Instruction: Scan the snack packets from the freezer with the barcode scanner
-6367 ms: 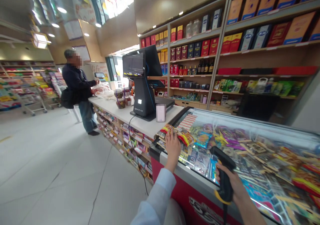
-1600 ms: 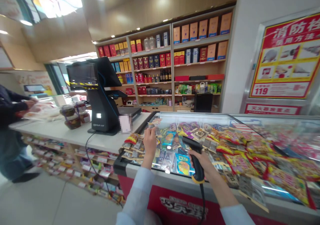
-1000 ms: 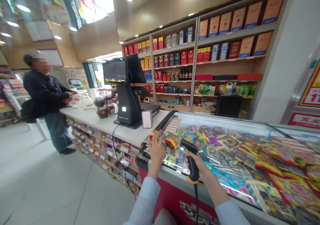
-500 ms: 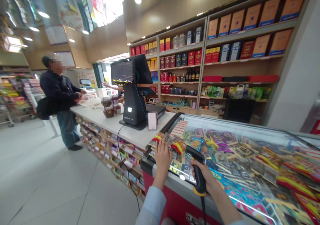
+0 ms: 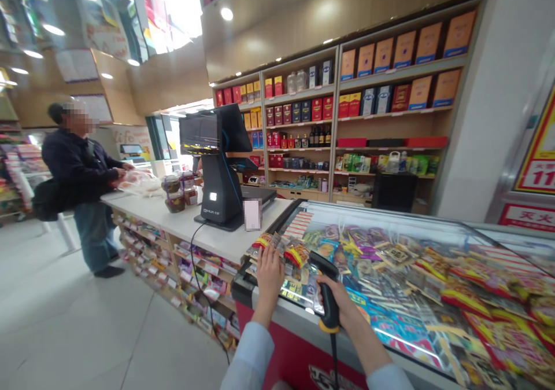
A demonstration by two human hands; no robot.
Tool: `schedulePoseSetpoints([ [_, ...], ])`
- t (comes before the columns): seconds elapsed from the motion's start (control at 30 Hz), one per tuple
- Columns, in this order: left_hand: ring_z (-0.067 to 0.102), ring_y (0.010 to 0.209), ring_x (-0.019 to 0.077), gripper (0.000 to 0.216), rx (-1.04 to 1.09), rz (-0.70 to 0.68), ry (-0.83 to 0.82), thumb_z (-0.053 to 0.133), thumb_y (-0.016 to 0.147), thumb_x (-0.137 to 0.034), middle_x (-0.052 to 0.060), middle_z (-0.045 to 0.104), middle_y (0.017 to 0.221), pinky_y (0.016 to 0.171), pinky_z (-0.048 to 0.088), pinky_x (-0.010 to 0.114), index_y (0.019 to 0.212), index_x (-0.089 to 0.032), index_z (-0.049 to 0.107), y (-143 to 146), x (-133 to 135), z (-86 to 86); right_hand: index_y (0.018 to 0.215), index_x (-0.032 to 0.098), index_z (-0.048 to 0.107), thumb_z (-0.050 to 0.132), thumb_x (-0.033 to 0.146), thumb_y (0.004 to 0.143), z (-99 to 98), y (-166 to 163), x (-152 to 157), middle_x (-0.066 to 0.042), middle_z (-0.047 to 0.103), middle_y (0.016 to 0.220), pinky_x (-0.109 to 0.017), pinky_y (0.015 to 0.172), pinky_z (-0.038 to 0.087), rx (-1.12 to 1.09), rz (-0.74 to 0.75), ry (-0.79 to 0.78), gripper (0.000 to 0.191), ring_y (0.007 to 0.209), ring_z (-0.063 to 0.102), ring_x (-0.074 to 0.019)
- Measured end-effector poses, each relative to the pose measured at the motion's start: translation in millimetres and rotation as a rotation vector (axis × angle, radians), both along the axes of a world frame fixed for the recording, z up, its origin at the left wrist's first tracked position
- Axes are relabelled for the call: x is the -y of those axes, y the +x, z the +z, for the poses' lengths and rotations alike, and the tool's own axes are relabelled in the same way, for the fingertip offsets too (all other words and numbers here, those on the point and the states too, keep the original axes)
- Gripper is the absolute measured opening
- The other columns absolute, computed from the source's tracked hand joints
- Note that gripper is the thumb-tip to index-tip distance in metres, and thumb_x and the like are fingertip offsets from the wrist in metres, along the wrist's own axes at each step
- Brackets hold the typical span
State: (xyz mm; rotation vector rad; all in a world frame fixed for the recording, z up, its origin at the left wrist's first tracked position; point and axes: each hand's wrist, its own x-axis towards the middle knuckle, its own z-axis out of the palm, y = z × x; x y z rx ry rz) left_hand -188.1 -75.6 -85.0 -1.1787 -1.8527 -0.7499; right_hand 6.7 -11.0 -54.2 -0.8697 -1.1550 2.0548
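My right hand [image 5: 336, 302] is wrapped round the grip of a black and yellow barcode scanner [image 5: 329, 303], whose head points up and to the left above the glass. Its cable hangs down the front of the freezer. My left hand [image 5: 269, 277] lies with its fingers stretched out on several small snack packets at the freezer's near left corner. One red and yellow snack packet [image 5: 262, 241] shows just beyond those fingertips. Another red and yellow packet [image 5: 296, 253] lies between my left hand and the scanner head.
Many snack packets [image 5: 462, 283] cover the glass-topped chest freezer [image 5: 299, 320]. To the left, a white counter [image 5: 191, 225] bears a cash register [image 5: 221, 176], jars [image 5: 176, 193] and a plastic bag [image 5: 139, 181]. A person [image 5: 82, 170] stands at its far end. Stocked shelves [image 5: 299, 125] line the back wall.
The view has turned a little to the right, bringing a wall sign into sight. Both hands keep much the same places: left on the packets, right on the barcode scanner.
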Motion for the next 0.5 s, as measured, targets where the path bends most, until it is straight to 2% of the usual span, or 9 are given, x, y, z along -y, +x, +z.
schedulePoseSetpoints([
  [0.17,0.057,0.129,0.0271,0.037,0.04,-0.02,0.002,0.048,0.085,-0.014,0.014,0.066,0.132,0.119,0.035,0.05,0.117,-0.016,0.068,-5,1,1.5,0.056,0.018,0.055,0.077,0.031,0.068,1.5,15,3,0.003,0.052,0.044,-0.019,0.035,0.04,-0.043,-0.044,0.013,0.028,0.034,0.046,-0.0079],
  [0.3,0.059,0.126,0.0267,0.036,0.03,-0.053,0.053,0.047,0.087,-0.013,0.014,0.067,0.13,0.12,0.033,0.05,0.115,-0.016,0.068,3,3,6.9,0.054,0.018,0.057,0.079,0.033,0.065,8.6,45,-5,0.003,0.052,0.043,-0.02,0.035,0.041,-0.061,-0.116,0.078,0.029,0.035,0.047,-0.0089],
  [0.4,0.058,0.128,0.0259,0.037,0.028,-0.087,0.113,0.044,0.089,-0.012,0.012,0.067,0.13,0.121,0.031,0.051,0.119,-0.017,0.066,29,-3,15.5,0.053,0.017,0.057,0.081,0.034,0.063,17.1,80,-17,0.002,0.053,0.043,-0.02,0.035,0.042,-0.065,-0.187,0.129,0.03,0.035,0.048,-0.0089],
  [0.5,0.057,0.128,0.025,0.041,0.032,-0.193,0.127,0.043,0.089,-0.01,0.012,0.066,0.13,0.12,0.033,0.051,0.124,-0.016,0.061,72,-20,25.8,0.052,0.017,0.057,0.082,0.034,0.062,23.0,119,-32,0.002,0.053,0.042,-0.02,0.035,0.042,-0.083,-0.283,0.151,0.032,0.035,0.048,-0.0088],
])
